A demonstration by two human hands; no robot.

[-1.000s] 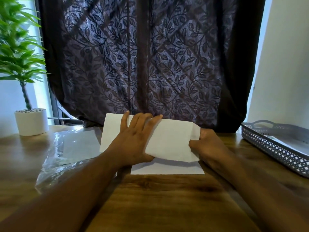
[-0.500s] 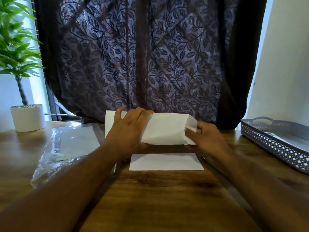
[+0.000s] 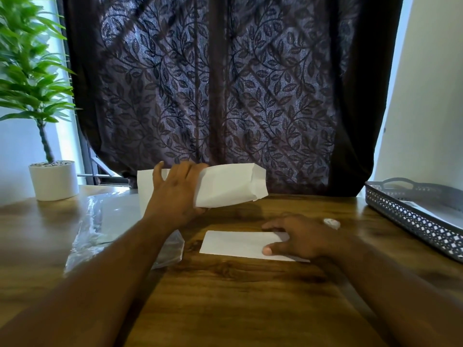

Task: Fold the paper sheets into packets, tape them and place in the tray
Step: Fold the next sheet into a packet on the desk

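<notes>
My left hand (image 3: pixel 175 196) grips a stack of white paper sheets (image 3: pixel 230 186) and holds it lifted above the wooden table (image 3: pixel 225 296), bent over the fingers. A folded white paper packet (image 3: pixel 235 244) lies flat on the table in front of me. My right hand (image 3: pixel 298 239) rests on the packet's right end with the fingers spread and the thumb on its near edge. A small roll of clear tape (image 3: pixel 331 223) sits just beyond my right hand. The grey perforated tray (image 3: pixel 413 221) stands at the right with something white inside.
A clear plastic wrapper (image 3: pixel 107 229) lies on the table at the left, partly under my left forearm. A potted plant in a white pot (image 3: pixel 53 180) stands at the back left. A dark leaf-patterned curtain hangs behind the table.
My left hand lifted the paper stack off the folded packet. My right hand let go of the stack's right end and came down onto the packet.
</notes>
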